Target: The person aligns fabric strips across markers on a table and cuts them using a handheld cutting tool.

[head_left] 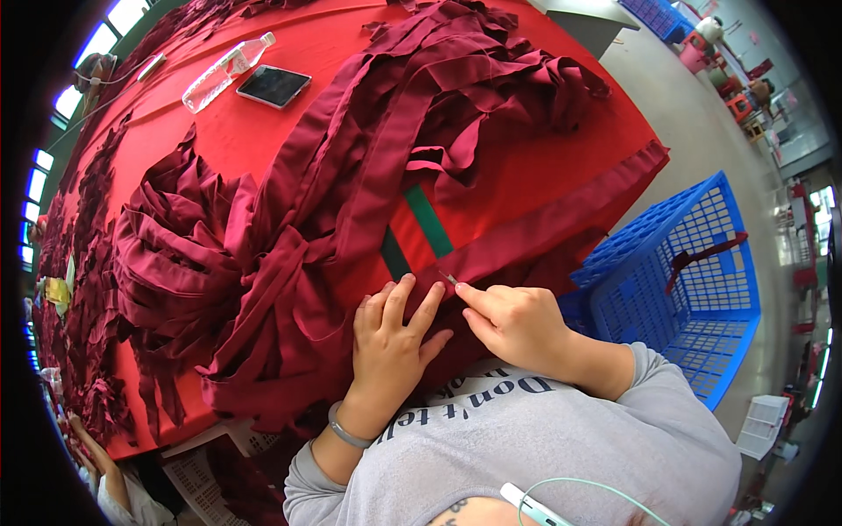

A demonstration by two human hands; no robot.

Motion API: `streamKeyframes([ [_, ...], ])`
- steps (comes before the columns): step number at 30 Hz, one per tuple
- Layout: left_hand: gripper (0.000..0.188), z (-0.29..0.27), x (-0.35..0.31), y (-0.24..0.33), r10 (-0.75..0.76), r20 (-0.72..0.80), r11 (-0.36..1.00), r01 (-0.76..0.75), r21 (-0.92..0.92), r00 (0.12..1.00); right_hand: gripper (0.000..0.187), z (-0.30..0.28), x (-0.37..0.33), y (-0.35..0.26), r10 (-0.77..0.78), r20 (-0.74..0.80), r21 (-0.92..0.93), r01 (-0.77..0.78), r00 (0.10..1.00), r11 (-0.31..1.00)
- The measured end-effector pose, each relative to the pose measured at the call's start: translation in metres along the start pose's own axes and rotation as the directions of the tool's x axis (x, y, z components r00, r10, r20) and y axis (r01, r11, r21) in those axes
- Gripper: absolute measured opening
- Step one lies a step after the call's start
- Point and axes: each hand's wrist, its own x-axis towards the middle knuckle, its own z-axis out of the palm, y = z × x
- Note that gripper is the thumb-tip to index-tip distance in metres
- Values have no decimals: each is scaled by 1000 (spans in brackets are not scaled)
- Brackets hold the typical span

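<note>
My left hand [384,342] lies with fingers spread on maroon cloth at the near edge of the red-covered table [535,167]. Just right of it, my right hand [519,323] is closed on a small thin tool with a pointed metal tip [451,279]; the rest of the tool is hidden in my fingers. That tip touches or hovers over the near end of a long maroon fabric strip [548,219], which runs to the table's right corner. Beyond my fingertips are two green strips [428,221]. A large heap of maroon strips [298,202] spreads left and away from my hands.
A clear plastic bottle [210,85] and a phone [274,86] lie on the far left of the table. At the right stands a blue plastic basket [645,294], with a maroon strip over its rim. Another person's arm [110,469] shows at lower left.
</note>
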Motion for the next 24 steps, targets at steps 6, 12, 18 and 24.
streamKeyframes([
  [6, 59, -1, -1, 0, 0, 21, 1000, -1, 14, 1000, 33, 10, 10, 0, 19, -24, -46, -20, 1000, 999],
  [12, 59, -1, -2, 1, -5, 9, 1000, 5, 4, 1000, 30, 13, 25, 16, 170, -417, 107, -137, 893, 985],
  [18, 61, 0, -3, -6, -30, -13, 995, 29, -97, 999, 31, 11, 4, -6, -60, -38, 38, 61, 998, 997],
  [24, 60, 0, -2, -5, -12, -7, 998, 11, -61, 1000, 32, 18, 10, -5, -60, -30, -15, 60, 998, 998],
])
